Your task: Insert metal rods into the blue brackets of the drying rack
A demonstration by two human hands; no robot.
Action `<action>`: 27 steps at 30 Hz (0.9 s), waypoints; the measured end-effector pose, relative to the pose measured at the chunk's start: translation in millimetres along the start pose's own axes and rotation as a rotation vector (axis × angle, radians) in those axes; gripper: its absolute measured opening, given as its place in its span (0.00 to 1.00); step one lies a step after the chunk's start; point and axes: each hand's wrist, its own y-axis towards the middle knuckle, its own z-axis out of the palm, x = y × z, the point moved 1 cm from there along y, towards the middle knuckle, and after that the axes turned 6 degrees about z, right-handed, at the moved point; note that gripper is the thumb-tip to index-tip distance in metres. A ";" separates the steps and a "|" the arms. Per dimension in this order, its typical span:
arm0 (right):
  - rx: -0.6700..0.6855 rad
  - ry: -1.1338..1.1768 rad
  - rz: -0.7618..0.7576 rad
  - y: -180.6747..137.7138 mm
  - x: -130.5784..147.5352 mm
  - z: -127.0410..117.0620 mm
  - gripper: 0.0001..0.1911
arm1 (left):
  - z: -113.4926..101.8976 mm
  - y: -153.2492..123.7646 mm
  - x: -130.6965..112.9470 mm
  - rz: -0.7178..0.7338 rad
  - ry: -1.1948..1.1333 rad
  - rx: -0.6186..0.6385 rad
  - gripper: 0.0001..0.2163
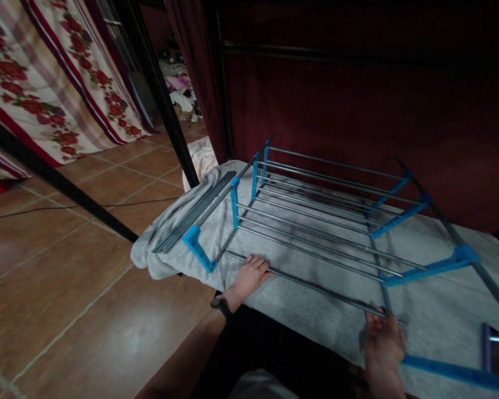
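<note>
A rack of grey metal tubes and blue plastic brackets (197, 246) lies on its side on a grey blanket (299, 321). Along its near side runs a loose-looking metal rod (316, 285). My left hand (251, 275), with a dark watch at the wrist, is closed over this rod near its left end. My right hand (383, 339) pinches the rod close to its right end, beside a blue bracket (453, 371) at the lower right. Several other rods (303, 210) span the two side frames behind my hands.
Several spare grey tubes (195, 213) lie together on the blanket at left. A dark-framed flat object (498, 352) sits at the right edge. Black bed posts (158, 83) rise at left, with tiled floor (79, 266) beyond. A maroon curtain (357, 105) hangs behind.
</note>
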 end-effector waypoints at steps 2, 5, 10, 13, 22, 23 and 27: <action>0.015 -0.009 0.000 -2.6 1.3 3.1 0.08 | 0.4 0.5 0.0 -0.001 -0.012 0.004 0.14; 0.061 -0.014 -0.009 -6.7 2.1 5.9 0.11 | -0.2 2.3 -0.3 0.000 -0.029 0.004 0.15; 0.092 -0.034 0.008 -15.2 1.3 9.8 0.14 | -0.2 4.1 1.3 -0.013 -0.030 0.013 0.15; 0.108 -0.039 0.022 -20.6 2.6 14.5 0.15 | 1.5 4.2 2.8 -0.007 -0.015 0.007 0.14; 0.208 -0.018 0.110 -44.4 -5.4 37.5 0.16 | 0.3 6.8 6.6 0.029 -0.019 -0.051 0.16; 0.216 -0.017 0.117 -47.5 -8.3 40.3 0.16 | 0.1 6.9 7.0 0.031 -0.022 -0.054 0.16; 0.290 -0.033 0.165 -60.2 -21.1 50.7 0.14 | 0.1 6.8 8.0 0.044 -0.021 -0.064 0.18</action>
